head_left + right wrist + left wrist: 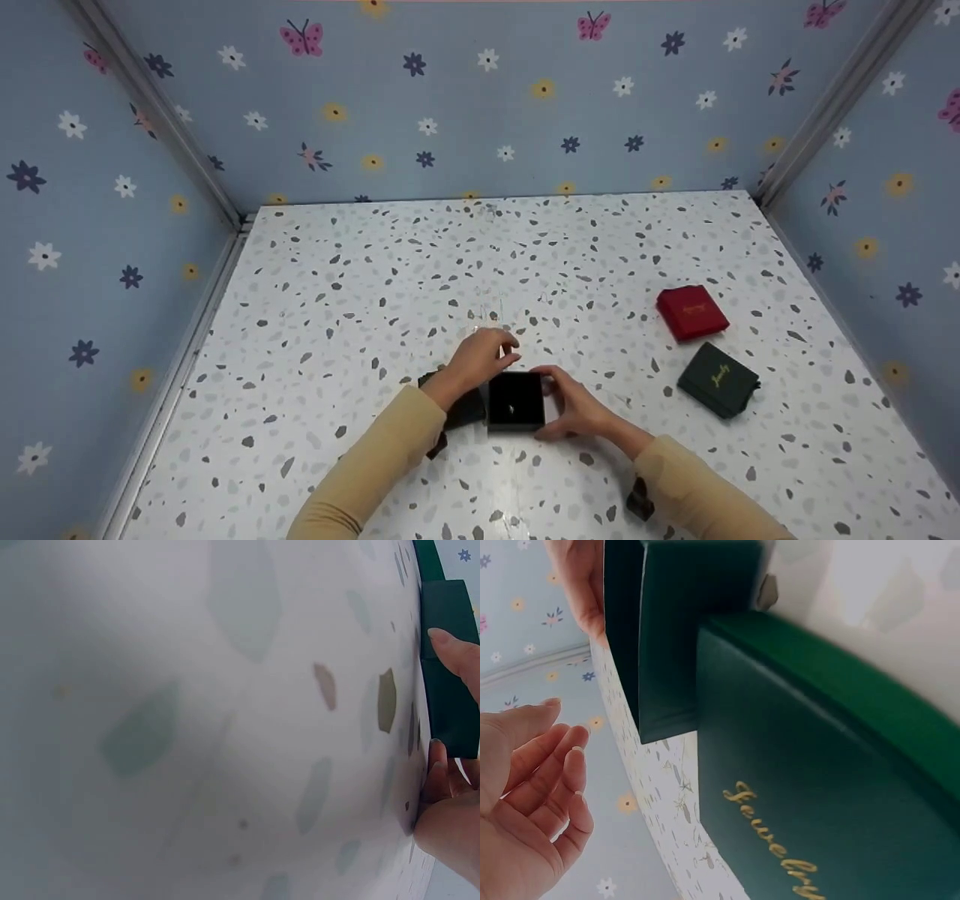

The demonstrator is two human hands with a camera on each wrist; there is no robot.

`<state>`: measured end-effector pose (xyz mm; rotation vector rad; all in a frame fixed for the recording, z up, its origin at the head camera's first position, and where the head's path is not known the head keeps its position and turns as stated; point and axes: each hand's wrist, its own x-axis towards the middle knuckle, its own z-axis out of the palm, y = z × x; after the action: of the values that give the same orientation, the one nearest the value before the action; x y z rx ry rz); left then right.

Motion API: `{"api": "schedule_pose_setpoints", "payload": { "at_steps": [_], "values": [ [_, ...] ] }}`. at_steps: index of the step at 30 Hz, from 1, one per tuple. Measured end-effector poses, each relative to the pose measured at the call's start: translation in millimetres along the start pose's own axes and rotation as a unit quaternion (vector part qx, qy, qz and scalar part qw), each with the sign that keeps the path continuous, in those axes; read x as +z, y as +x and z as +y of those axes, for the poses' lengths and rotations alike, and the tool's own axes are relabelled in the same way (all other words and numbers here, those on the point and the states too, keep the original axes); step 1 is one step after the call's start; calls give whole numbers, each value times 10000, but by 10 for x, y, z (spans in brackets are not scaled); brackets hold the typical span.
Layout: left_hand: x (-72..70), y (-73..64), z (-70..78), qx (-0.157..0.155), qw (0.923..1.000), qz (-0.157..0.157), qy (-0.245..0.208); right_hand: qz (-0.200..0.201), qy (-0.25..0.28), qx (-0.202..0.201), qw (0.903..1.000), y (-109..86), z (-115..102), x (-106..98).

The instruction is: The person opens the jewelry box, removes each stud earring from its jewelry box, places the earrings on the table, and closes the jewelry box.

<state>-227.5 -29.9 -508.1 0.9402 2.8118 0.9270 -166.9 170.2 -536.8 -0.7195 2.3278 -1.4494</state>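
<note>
A dark green jewelry box base (516, 429) with a black lining lies at the near middle of the table. On the lining is a small shiny piece (511, 409), too small to make out. My right hand (574, 409) grips the base from its right side; thumb and fingers (442, 636) show on its wall in the right wrist view. Above the base's upper left corner, my left hand (480, 358) has loosely bent fingers (570, 772) and nothing between them. Left of the base is a green lid (780, 735) lettered "Jewelry", partly hidden under the left wrist in the head view.
To the right lie a red box (692, 313) and a dark green box (718, 380), both with gold lettering. A small dark object (640, 501) is beside the right sleeve. Flowered walls (480, 97) border the speckled table (420, 255).
</note>
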Motion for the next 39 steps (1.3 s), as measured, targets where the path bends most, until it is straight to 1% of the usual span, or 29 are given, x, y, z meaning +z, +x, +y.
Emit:
{"api": "schedule_pose_setpoints", "payload": {
  "at_steps": [5,9,13,16,23,28,31,39],
  "values": [
    [37,-87,13,52,10000,-20,-45,11,-23,-31,10000,-3,-5,2],
    [69,-174,26,9,9999,-86,-124,31,-39,-42,10000,-3,-11,8],
    [95,-257,37,23,9998,-167,-76,7,20,-24,10000,-1,-7,11],
    [120,-302,31,101,9998,-166,-8,-6,54,-20,10000,-2,-1,11],
    [184,-369,24,244,9997,-102,-6,-26,143,76,9999,-3,5,6],
    [225,-421,39,335,9993,-134,45,-20,98,158,9998,-5,10,6],
    [255,-445,44,381,9990,-184,140,-8,51,132,9999,-2,8,5],
    [314,-491,29,573,9977,-164,314,10,65,76,9999,4,17,13]
  ]
}}
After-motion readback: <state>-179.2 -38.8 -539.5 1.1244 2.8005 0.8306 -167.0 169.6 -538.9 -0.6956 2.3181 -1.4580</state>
